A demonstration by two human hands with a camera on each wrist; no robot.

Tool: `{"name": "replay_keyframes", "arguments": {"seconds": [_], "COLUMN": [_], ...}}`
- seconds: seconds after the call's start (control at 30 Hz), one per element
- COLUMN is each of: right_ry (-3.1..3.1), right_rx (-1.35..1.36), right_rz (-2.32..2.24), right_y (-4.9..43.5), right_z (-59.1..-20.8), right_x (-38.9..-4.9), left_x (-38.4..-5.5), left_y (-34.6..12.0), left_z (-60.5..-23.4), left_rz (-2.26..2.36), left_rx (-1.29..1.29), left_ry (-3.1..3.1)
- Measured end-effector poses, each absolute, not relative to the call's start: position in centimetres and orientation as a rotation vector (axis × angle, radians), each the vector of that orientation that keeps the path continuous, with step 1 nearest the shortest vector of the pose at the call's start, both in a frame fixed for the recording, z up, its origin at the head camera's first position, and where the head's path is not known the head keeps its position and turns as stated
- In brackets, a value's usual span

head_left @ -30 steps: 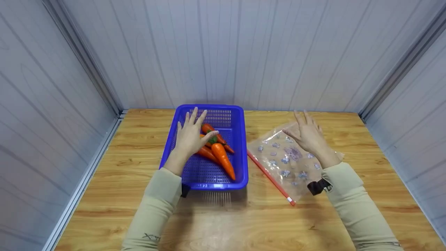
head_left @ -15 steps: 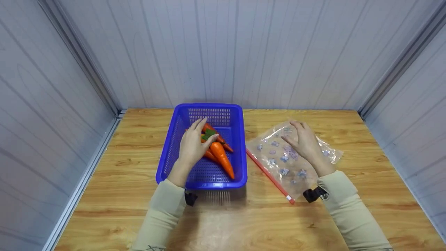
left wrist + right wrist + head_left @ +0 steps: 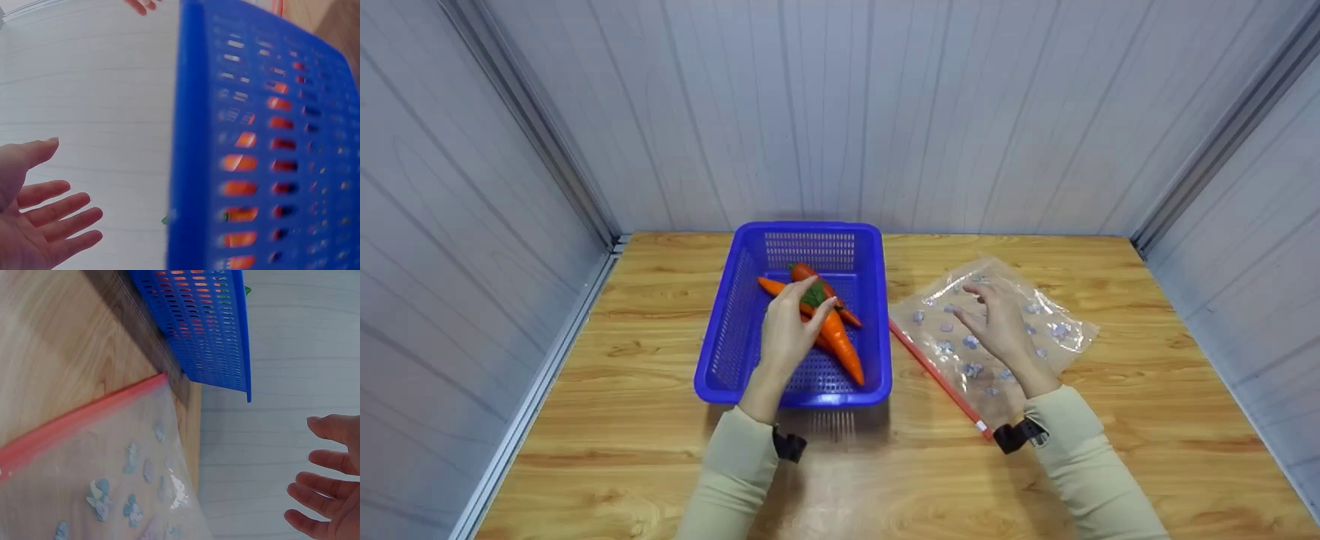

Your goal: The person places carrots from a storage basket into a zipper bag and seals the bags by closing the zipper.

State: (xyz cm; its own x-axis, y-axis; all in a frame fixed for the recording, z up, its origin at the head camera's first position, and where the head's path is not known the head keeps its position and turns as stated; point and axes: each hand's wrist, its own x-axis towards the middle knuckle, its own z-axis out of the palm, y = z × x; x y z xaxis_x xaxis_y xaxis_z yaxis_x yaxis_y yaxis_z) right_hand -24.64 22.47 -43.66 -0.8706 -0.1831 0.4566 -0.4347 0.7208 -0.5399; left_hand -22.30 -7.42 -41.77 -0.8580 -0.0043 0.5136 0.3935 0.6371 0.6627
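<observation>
Several orange carrots [image 3: 840, 345] lie in a blue plastic basket [image 3: 877, 300], one with a green leafy top [image 3: 813, 294]. My left hand [image 3: 786, 330] is held above the basket, thumb and fingers apart; the left wrist view shows nothing in that hand [image 3: 45, 214]. Right of the basket, a clear zip bag [image 3: 1035, 300] printed with small cartoon figures lies flat, its red slider strip [image 3: 937, 371] towards the basket. Over this bag hovers my right hand [image 3: 997, 326], fingers loosely bent and holding nothing, as the right wrist view shows [image 3: 332, 484].
Everything rests on a wood-grain table [image 3: 645, 420]. A pale panelled wall [image 3: 825, 112] stands behind it, with side walls left [image 3: 457, 262] and right [image 3: 1245, 247]. The basket's raised perforated side [image 3: 197, 332] is close to the bag's strip.
Both hands have drawn back towards the body and slightly inward, and their spread fingers have relaxed into a looser bend. The basket, carrots and bag stay about where they were.
</observation>
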Motion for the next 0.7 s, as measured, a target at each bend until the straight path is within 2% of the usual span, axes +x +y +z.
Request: {"name": "replay_keyframes", "arguments": {"seconds": [0.7], "right_ry": [-2.661], "right_rx": [0.343], "right_rz": [1.231], "right_y": [20.9], "right_z": [-50.2], "right_x": [-23.9], "left_x": [-21.5], "left_y": [-4.1], "left_z": [-44.9], "left_rz": [-1.419], "left_rx": [-0.296], "left_ry": [-2.171]}}
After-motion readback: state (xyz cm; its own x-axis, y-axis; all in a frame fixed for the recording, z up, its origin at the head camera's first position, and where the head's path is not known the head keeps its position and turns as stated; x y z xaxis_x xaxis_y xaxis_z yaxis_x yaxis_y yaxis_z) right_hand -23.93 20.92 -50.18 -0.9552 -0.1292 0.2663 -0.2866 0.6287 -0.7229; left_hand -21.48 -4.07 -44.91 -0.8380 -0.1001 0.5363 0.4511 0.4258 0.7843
